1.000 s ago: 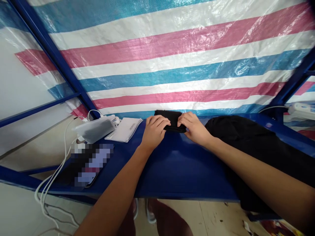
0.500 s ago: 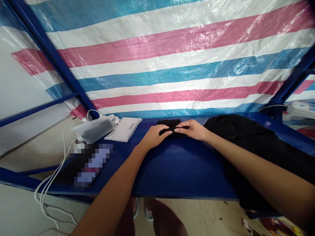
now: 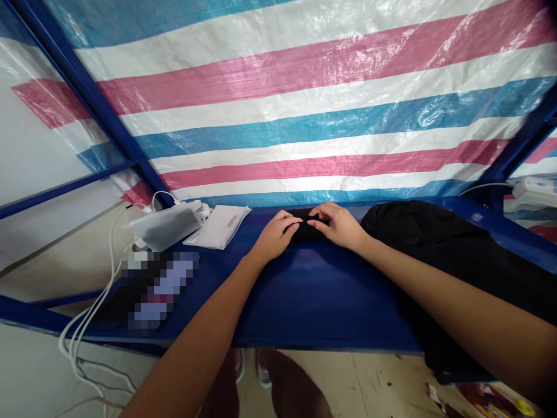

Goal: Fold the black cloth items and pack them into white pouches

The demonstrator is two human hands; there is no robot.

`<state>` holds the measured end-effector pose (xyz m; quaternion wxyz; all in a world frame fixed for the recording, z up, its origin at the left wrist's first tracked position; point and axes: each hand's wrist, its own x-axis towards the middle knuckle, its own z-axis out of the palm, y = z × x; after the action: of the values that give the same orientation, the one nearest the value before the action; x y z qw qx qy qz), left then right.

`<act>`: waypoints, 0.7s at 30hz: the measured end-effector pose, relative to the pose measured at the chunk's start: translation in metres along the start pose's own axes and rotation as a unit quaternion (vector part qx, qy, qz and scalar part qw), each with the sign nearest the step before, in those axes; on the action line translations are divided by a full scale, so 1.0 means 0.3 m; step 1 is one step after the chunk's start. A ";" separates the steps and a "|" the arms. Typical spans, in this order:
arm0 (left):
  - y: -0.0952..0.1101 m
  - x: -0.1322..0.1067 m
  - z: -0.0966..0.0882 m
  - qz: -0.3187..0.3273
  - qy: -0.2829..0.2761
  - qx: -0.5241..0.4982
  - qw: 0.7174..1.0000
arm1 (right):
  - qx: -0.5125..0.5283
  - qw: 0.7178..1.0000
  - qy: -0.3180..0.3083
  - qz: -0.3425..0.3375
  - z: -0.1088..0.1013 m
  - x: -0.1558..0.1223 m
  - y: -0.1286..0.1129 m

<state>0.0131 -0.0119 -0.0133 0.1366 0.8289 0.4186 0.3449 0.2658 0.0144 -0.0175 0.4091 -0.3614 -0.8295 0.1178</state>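
A small folded black cloth (image 3: 304,232) lies near the back of the blue shelf, partly covered by both hands. At its left end my left hand (image 3: 278,234) is closed, thumb and fingers pinching the fabric. From the right, my right hand (image 3: 339,226) grips the other end, its thumb in front and curved fingers behind. The two sets of fingertips nearly meet over the middle of the cloth. How much fabric is inside the right hand is hard to see against the black.
A larger black garment (image 3: 452,249) drapes over the right side of the blue shelf (image 3: 322,302). White papers (image 3: 217,227), a translucent white case (image 3: 167,223) and a blurred-out object (image 3: 163,290) lie left. White cables (image 3: 80,325) hang there. Striped sheeting (image 3: 304,133) covers the back.
The raised fold of the small cloth has gone down onto the rest, making a more compact bundle. The right hand's fingers have spread slightly from its thumb.
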 end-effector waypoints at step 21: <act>0.025 -0.017 -0.021 0.089 0.000 0.143 0.986 | 0.046 0.988 -0.137 -0.049 -0.057 0.015 0.019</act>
<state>0.0113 -0.0209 -0.0071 -0.0142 0.8740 0.3880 0.2921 0.2800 0.0200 -0.0067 0.3130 -0.2815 -0.8881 0.1843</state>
